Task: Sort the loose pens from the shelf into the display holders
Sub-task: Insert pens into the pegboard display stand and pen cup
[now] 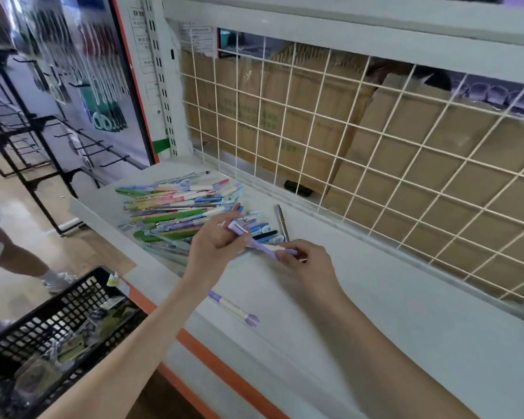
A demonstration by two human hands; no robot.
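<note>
A pile of loose pens (176, 207) in green, blue, pink and purple lies on the white shelf (375, 297). Just right of the pile, both hands hold purple-and-white pens (262, 246). My left hand (215, 246) grips their capped upper end, fingers curled round them. My right hand (303, 261) pinches their lower end. One more purple-and-white pen (233, 308) lies alone on the shelf near the front edge, below the hands. A grey pen (282, 222) lies apart, behind the hands. No display holder is in view.
A white wire grid (345, 152) backs the shelf, with cardboard boxes (285, 122) behind it. A black plastic basket (49, 337) with packets stands lower left. Black hook racks (37, 140) and a person's legs (9, 255) are at the left.
</note>
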